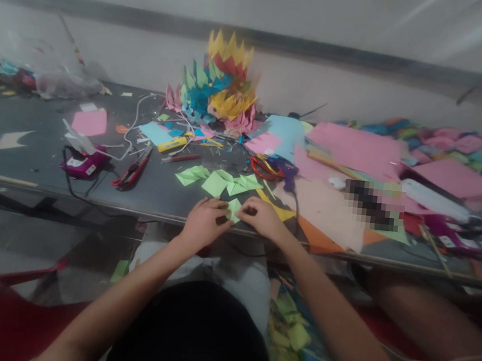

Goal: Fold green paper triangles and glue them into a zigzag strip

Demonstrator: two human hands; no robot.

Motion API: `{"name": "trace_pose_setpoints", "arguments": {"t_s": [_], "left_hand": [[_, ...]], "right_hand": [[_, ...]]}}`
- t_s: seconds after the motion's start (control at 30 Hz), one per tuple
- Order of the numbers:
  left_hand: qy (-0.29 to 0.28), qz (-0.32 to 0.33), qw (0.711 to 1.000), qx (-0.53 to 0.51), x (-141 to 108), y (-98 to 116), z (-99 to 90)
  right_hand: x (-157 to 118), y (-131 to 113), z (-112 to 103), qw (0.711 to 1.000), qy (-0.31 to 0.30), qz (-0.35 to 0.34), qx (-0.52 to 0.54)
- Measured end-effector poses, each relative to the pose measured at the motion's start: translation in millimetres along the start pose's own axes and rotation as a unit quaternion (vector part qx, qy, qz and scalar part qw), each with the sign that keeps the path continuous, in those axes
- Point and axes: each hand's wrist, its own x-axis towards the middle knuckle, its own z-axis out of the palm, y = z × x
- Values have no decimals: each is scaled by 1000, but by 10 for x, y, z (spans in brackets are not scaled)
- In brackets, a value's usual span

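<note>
Lt. green is seen on the paper, near, & on the folded pieces. The table is coloured dk. grey; the box, L, purple w/ white. The paper model, far, is done in yellow, red, blue, green & pink. R, a pink sheet is seen.

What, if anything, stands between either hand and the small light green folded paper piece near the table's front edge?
Nothing visible does: the left hand and right hand hold the small light green folded paper piece from either side. The row of light green folded paper pieces lies just beyond it, not between.
</note>
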Motion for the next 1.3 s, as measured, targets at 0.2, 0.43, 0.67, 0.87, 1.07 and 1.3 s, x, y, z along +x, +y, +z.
{"name": "trace_pose_setpoints", "arguments": {"t_s": [0.2,0.43,0.67,0.87,1.07,1.3], "left_hand": [[27,94,994,41,-51,53,85],[18,114,989,92,-160,178,139],[14,109,989,96,-175,173,116],[13,110,990,86,-195,183,96],[-27,110,992,57,-130,142,19],[76,-149,983,70,311,-275,-215]], "right_hand": [[20,-14,-9,1000,-12,12,-7],[-5,7,-19,1000,-17,-10,-2],[-47,280,-153,997,-42,-22,67],[-119,279,-204,996,-28,-56,59],[-214,265,-98,983,56,-158,-74],[-256,176,57,939,118,-157,-283]]}}
